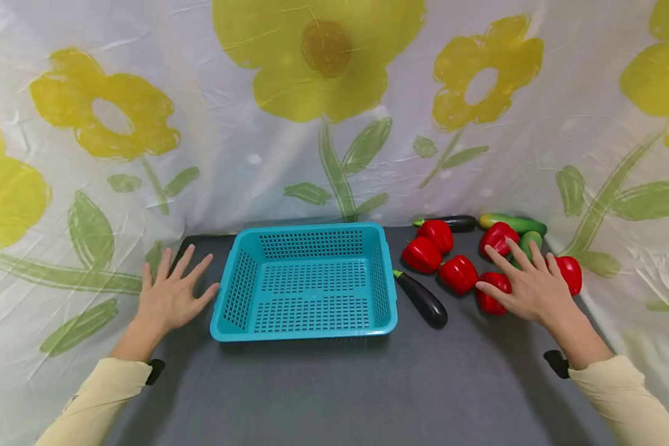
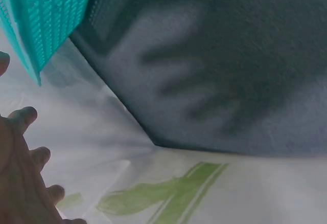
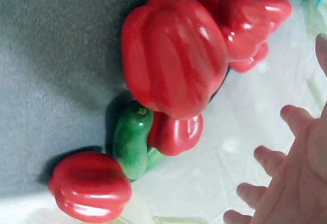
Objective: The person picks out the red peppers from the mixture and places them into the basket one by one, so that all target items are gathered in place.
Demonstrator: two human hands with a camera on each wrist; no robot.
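My left hand [image 1: 170,294] hovers with spread fingers just left of a teal plastic basket [image 1: 303,337], its shadow falling on the dark table. The basket is perforated, and nothing lies in it. On the other side, my right hand [image 1: 535,288] is held out flat over a group of vegetables, fingers apart and holding nothing. Beneath and around it are several red bell peppers [image 1: 458,275] and a green cucumber [image 3: 131,144], partly hidden by the fingers in the head view. A dark eggplant [image 1: 422,300] lies between basket and peppers.
At the back edge lie a second eggplant [image 1: 454,223] and a longer green vegetable [image 1: 515,223]. A white curtain [image 1: 228,167] printed with yellow flowers rises behind and beside the dark grey table [image 1: 323,390].
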